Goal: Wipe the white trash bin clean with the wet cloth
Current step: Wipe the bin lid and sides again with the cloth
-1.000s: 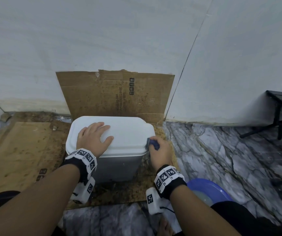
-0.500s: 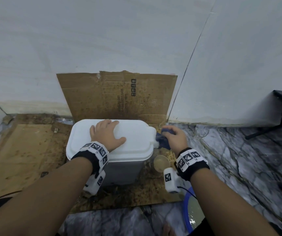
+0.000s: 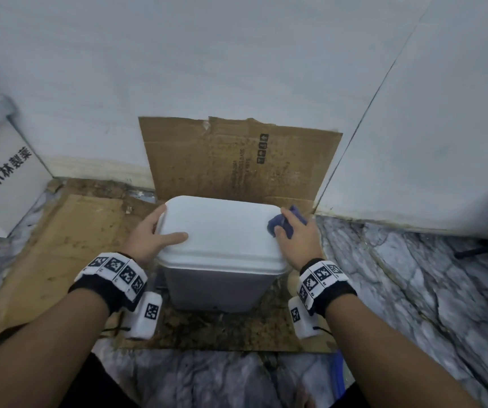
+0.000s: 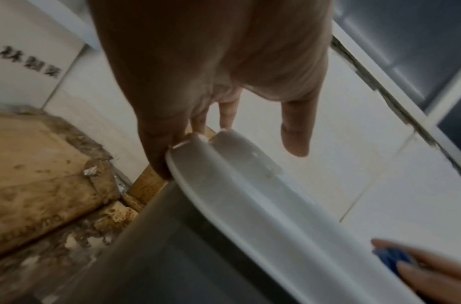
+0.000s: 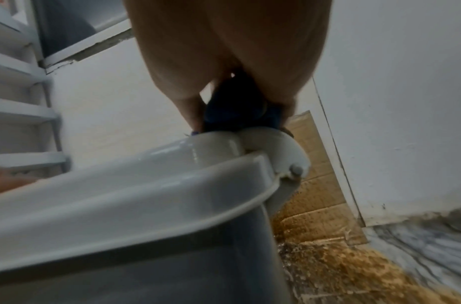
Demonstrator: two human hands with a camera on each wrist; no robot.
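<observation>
The white trash bin [image 3: 222, 240] stands on stained cardboard with its lid down. My left hand [image 3: 154, 234] braces its left edge: the thumb lies on top of the lid and straight fingers run down the side, their tips hidden behind the rim [image 4: 188, 148]. My right hand [image 3: 292, 234] grips a bunched blue cloth [image 3: 281, 226] and presses it on the lid's far right corner. The right wrist view shows the cloth [image 5: 237, 111] squeezed under the palm just above the lid's hinge [image 5: 294, 164].
Dirty cardboard [image 3: 236, 160] leans on the wall behind the bin, and more [image 3: 60, 245] covers the floor to the left. A white printed box [image 3: 4, 178] stands at far left. A blue basin's edge [image 3: 338, 375] shows at lower right on the marble floor [image 3: 413, 290].
My right hand carried the cloth from the bin's front right side, along that side, up onto the lid's far right corner. My left hand slid from the lid's top to its left edge.
</observation>
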